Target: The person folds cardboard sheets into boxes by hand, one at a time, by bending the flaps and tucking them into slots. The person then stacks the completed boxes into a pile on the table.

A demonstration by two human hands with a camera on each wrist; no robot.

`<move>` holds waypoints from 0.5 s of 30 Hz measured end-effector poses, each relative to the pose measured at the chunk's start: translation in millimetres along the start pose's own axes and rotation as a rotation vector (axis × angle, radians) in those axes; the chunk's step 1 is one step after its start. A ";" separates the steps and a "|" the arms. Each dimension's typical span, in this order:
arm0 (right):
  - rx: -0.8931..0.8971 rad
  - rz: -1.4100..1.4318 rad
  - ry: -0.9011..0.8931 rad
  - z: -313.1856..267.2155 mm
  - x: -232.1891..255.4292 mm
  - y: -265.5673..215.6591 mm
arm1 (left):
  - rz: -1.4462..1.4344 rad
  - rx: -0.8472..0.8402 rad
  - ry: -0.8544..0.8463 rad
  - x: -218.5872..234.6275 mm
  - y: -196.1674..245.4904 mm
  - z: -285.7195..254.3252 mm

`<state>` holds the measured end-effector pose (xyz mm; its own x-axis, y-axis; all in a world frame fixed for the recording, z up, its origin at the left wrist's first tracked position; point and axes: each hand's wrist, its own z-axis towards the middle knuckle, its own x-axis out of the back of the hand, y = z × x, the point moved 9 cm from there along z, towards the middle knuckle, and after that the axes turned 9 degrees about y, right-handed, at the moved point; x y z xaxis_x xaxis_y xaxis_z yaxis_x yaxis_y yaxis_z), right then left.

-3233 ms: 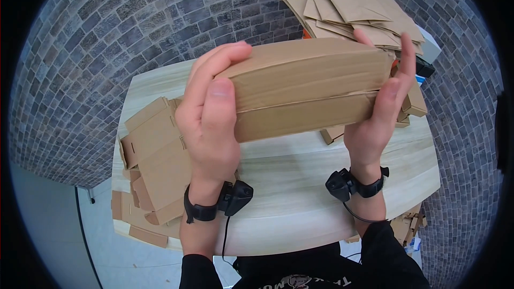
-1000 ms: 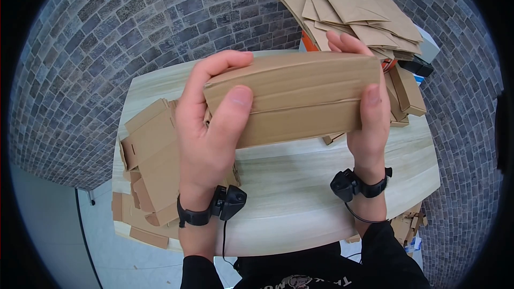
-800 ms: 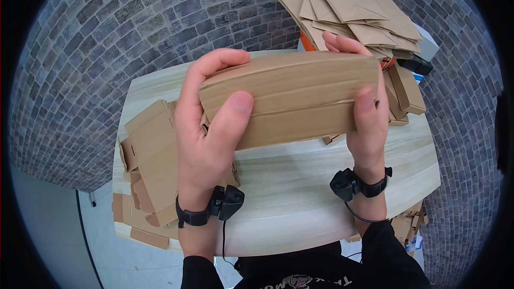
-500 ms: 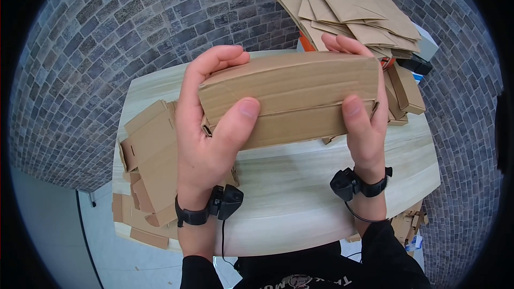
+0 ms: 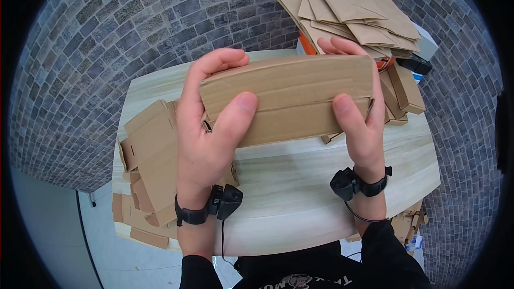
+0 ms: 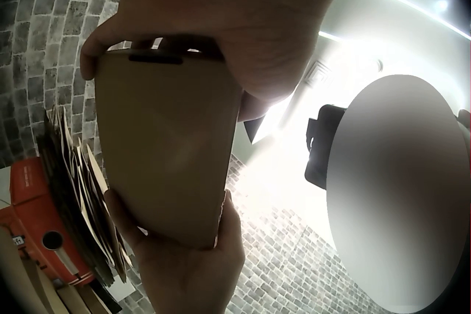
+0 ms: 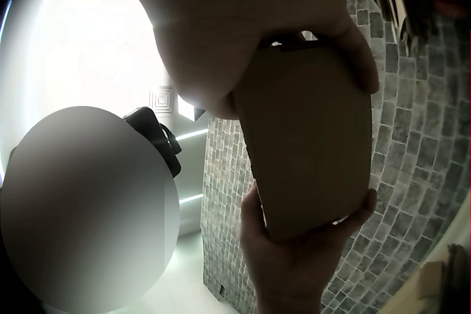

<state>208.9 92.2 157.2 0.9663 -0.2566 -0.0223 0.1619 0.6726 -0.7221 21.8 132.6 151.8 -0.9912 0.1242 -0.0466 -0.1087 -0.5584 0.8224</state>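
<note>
A closed brown cardboard box [image 5: 297,88] is held up above the table [image 5: 289,192], its long side with a lengthwise seam facing me in the head view. My left hand [image 5: 206,128] grips the left end, thumb on the front face and fingers over the top edge. At the opposite end my right hand [image 5: 365,134] holds the box likewise, its thumb just under the seam. A small dark slot shows at the left end, beside my left palm. The wrist views show the box's shaded underside [image 6: 165,137] between both hands.
Flattened cardboard blanks [image 5: 158,155] lie in a pile on the table's left. At the back right, a stack of brown paper sheets or envelopes [image 5: 353,10] sits on an orange box. Small cardboard boxes [image 5: 404,91] stand at the right edge. A brick-patterned wall [image 5: 230,10] runs behind.
The box has shifted slightly left. My right fingers, raised off it earlier, now wrap behind the box, and both thumbs have moved inward along the front face.
</note>
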 end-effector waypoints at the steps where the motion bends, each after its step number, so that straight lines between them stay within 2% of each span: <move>1: 0.000 -0.007 -0.004 0.1 0.3 0.5 | -0.002 0.008 -0.002 -0.2 -0.8 0.0; 15: -0.073 0.010 0.003 -4.2 -2.9 6.6 | -0.071 0.096 0.034 1.9 -5.3 -1.6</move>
<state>206.4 94.5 149.5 0.9672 -0.2522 -0.0317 0.1372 0.6229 -0.7701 20.4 134.4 146.4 -0.9834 0.1319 -0.1246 -0.1725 -0.4676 0.8669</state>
